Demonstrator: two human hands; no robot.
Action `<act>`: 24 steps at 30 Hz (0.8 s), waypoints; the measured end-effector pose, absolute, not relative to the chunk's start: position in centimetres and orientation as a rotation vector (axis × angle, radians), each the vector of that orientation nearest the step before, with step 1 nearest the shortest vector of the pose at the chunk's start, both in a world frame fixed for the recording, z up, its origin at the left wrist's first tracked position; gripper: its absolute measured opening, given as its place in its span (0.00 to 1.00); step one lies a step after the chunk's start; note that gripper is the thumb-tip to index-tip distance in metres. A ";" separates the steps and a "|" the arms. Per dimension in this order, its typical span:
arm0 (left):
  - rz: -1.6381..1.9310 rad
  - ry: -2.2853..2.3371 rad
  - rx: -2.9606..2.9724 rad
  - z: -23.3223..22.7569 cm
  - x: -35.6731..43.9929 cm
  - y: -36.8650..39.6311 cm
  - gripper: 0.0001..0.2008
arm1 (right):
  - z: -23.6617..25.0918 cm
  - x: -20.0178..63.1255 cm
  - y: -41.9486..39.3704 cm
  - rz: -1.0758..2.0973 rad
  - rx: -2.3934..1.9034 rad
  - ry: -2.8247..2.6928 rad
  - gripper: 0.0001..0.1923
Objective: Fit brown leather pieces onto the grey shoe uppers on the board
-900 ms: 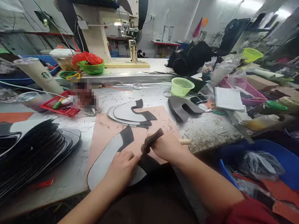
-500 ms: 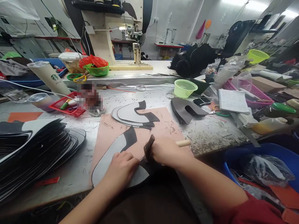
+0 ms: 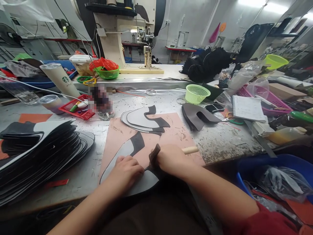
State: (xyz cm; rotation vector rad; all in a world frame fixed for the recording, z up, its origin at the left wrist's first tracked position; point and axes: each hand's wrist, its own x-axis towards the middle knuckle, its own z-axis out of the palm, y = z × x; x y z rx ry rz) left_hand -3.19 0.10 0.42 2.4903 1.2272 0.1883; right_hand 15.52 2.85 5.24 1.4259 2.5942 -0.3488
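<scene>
A U-shaped grey shoe-upper piece [image 3: 146, 183] with dark ends lies at the near edge of a pinkish board [image 3: 176, 130]. My left hand [image 3: 128, 169] rests on it, its fingers bent slightly and laid over the surface. Closed around a hammer is my right hand [image 3: 170, 160]. The hammer's brown head [image 3: 154, 156] is low over the near dark end of the piece, and its pale wooden handle [image 3: 191, 150] sticks out to the right. Whether the head touches the piece I cannot tell. Farther back on the board lie several similar pieces [image 3: 139, 118], overlapping.
At the left stands a thick stack of dark and grey pieces [image 3: 49, 153]. Dark curved pieces [image 3: 193, 116] lie right of the board, near a green basket [image 3: 197, 94] and a notebook [image 3: 248, 107]. A sewing machine [image 3: 112, 42] rises behind; a blue bin [image 3: 246, 163] sits lower right.
The camera view has turned slightly left, so the scene sits farther right in the picture. Both hands keep nearly the same places, the right one still gripping the hammer.
</scene>
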 end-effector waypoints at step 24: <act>0.016 1.056 2.798 0.9 -4.9 0.4 0.12 | 5.6 13.6 2.5 -0.356 1.411 2.669 0.10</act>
